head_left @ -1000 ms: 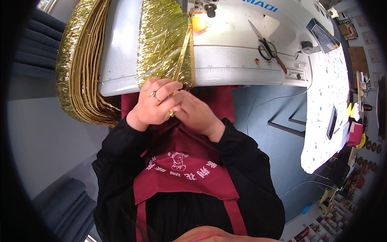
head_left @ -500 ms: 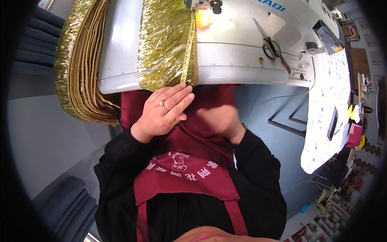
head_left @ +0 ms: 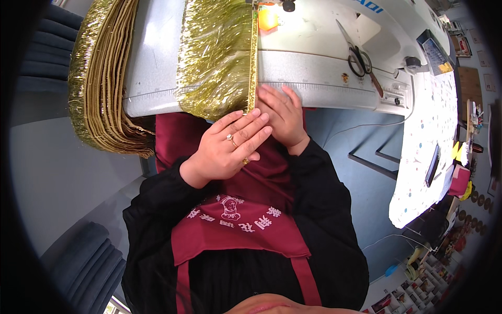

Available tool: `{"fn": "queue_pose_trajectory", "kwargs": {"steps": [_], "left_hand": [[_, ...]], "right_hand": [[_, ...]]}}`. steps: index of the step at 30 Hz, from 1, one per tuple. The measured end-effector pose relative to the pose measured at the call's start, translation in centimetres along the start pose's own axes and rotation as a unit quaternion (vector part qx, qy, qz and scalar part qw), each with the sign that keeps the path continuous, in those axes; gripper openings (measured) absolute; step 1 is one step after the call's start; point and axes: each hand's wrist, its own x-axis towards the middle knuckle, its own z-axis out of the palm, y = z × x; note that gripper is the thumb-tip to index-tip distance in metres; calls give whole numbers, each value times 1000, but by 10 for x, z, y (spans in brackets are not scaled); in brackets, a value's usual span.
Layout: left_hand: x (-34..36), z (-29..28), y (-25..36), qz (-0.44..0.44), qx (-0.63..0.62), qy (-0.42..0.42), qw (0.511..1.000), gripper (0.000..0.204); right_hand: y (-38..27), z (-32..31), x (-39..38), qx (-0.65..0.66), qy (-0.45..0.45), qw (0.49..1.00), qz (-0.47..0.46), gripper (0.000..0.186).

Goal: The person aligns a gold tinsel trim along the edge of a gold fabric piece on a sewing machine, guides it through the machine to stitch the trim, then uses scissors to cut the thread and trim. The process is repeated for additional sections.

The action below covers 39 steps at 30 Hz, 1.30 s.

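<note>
A gold tinsel fringe (head_left: 214, 63) lies on the sewing machine bed and hangs over its front edge. Along the fringe's right side runs a narrow glittery gold trim (head_left: 253, 68), going up to the presser foot (head_left: 253, 4). My left hand (head_left: 225, 144), with rings on it, is at the bed's front edge, its fingers extended together over the trim's lower end, which seems held between thumb and fingers. Beside it, my right hand (head_left: 283, 115) rests at the bed edge with fingers somewhat spread, its fingertips close against the trim; its thumb is hard to make out.
Black-handled scissors (head_left: 360, 60) lie on the bed to the right, near an orange piece (head_left: 268, 21) beside the needle area. A thick folded stack of gold fringe (head_left: 104, 78) hangs at the left. Farther right stands a table with a spotted white cover (head_left: 426, 141).
My right hand has moved up from above the apron to the bed edge beside the trim. My left hand has shifted right, and the trim now runs straighter along the fringe's edge.
</note>
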Motion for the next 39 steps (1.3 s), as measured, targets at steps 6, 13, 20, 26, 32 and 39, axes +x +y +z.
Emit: {"fn": "queue_pose_trajectory", "kwargs": {"steps": [6,13,20,26,32,39], "left_hand": [[1,14,12,-43,-78,2,996,51],[4,29,21,-58,-79,5,995,59],[2,30,20,-56,-61,0,997,57],[2,30,19,-54,-48,-3,997,58],[1,30,18,-50,-39,-9,998,59],[0,30,19,-52,-25,-19,998,59]], "right_hand": [[1,-27,-10,57,-12,998,-38,21],[-6,-29,-17,62,-3,994,-93,16],[-7,-27,-15,70,20,991,-109,18],[-7,-26,-13,86,21,990,-111,20],[-7,-25,-14,79,21,991,-109,20],[-7,-25,-15,72,17,992,-106,22]]}}
